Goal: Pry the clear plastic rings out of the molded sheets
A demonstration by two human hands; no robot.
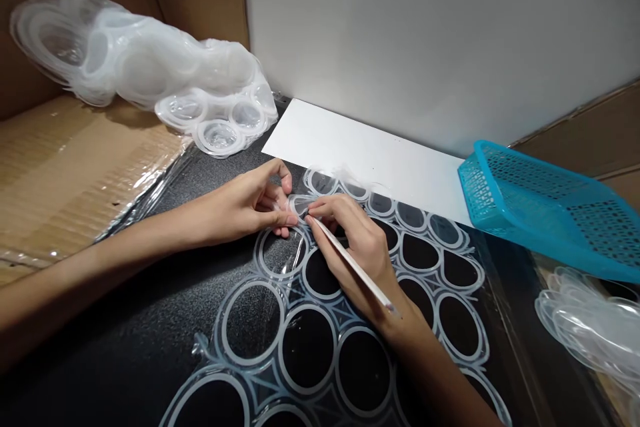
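A clear plastic sheet (280, 373) with several round cut-out rings lies on the black mat (125, 360). My left hand (245, 203) pinches a small clear plastic piece (300, 203) at the sheet's upper part, fingers closed on it. My right hand (357, 247) grips a thin white stick-like tool (353, 265) like a pen, with its tip touching that same piece. Both hands meet over the sheet's far rows of rings.
A heap of clear plastic ring sheets (150, 67) rests on flattened cardboard (60, 167) at the back left. A white card (365, 157) lies against the wall. At right a blue mesh basket (555, 213) stands tilted above more clear plastic pieces (590, 327).
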